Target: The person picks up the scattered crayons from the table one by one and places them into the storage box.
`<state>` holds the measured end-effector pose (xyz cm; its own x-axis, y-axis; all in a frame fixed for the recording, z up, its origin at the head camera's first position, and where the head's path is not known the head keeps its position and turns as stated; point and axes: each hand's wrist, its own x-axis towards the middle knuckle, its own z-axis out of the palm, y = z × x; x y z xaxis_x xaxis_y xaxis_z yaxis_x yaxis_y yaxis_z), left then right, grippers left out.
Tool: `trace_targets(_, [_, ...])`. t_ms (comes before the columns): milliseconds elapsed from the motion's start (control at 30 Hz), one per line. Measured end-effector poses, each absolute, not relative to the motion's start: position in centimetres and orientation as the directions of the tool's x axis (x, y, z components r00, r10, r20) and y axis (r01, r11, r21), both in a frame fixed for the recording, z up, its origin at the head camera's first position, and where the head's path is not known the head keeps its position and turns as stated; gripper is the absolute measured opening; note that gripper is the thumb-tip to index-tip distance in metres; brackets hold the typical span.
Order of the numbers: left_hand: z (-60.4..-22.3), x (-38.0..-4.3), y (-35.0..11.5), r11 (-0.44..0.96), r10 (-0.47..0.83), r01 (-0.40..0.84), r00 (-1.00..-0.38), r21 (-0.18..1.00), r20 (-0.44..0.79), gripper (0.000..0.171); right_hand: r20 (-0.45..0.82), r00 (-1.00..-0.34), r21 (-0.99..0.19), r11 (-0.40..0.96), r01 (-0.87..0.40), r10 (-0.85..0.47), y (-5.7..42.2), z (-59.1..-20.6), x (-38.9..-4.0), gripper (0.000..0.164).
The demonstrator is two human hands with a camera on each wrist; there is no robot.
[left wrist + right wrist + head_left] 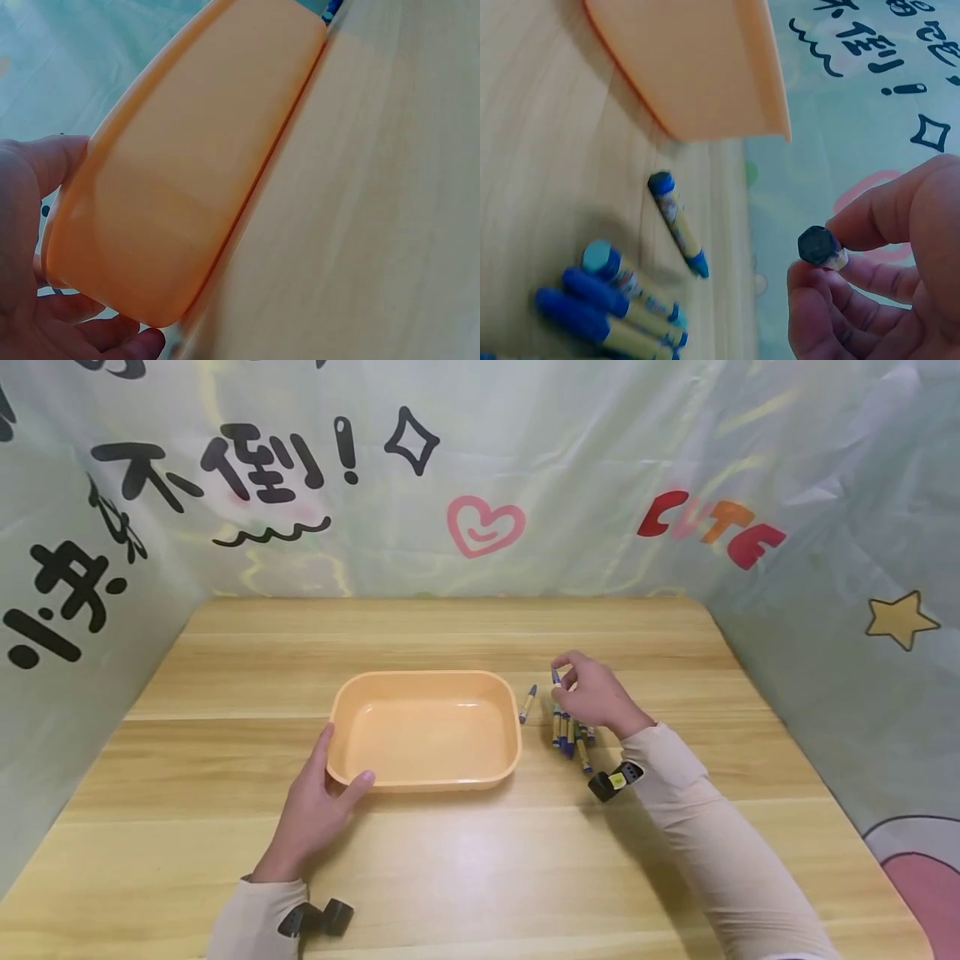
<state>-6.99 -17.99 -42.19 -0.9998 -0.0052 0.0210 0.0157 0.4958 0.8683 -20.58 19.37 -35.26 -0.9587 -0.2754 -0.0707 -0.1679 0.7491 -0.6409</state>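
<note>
An orange, shallow rectangular tray (423,735) sits on the wooden table with nothing inside. My left hand (313,814) grips its near left corner, thumb at the front rim and fingers along the left side. Right of the tray, my right hand (596,697) pinches a dark-ended crayon (819,247) between thumb and fingertips, raised over the table. Below that hand lies a bunch of several crayons (567,735) with yellowish wrappers and blue or dark ends, partly covered by the hand. A single crayon (528,703) lies apart, between the bunch and the tray's right side.
The wooden table (450,868) is enclosed by a pale printed cloth (577,460) at the back and both sides. Each wrist wears a small black camera, one of them the right wrist camera (615,782). Light sleeves cover both forearms.
</note>
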Motion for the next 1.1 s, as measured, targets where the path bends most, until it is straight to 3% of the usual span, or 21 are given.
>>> trace_targets(667, [-42.2, -7.2, -17.9, 0.489, -0.009, 0.002, -1.000, 0.872, 0.007, 0.096, -0.078, -0.923, -0.640, 0.729, -0.243, -0.376, 14.5, -34.1, -21.7, 0.043])
trace_targets(1100, [-42.1, -7.1, -18.0, 0.482, -0.021, -0.024, -1.000, 0.876, -0.015, 0.099, -0.198, -0.851, -0.618, 0.736, -0.277, -0.486, 11.6, -33.3, -23.0, 0.041])
